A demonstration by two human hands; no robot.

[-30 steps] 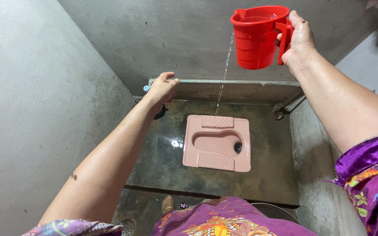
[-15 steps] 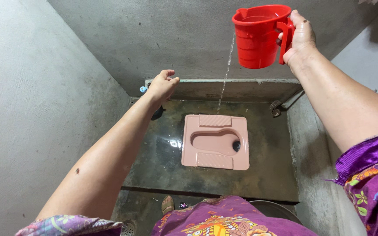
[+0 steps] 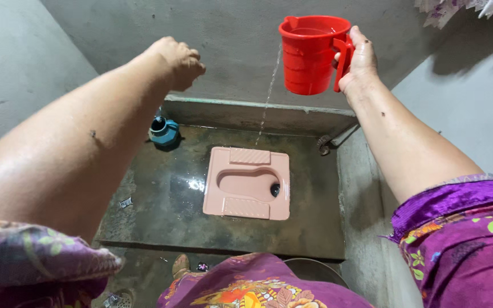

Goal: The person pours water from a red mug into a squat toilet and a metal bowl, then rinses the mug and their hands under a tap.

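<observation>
Pink squat toilet pan (image 3: 247,182) set in wet concrete floor (image 3: 161,199), small blue container (image 3: 162,132), perhaps a bottle
</observation>
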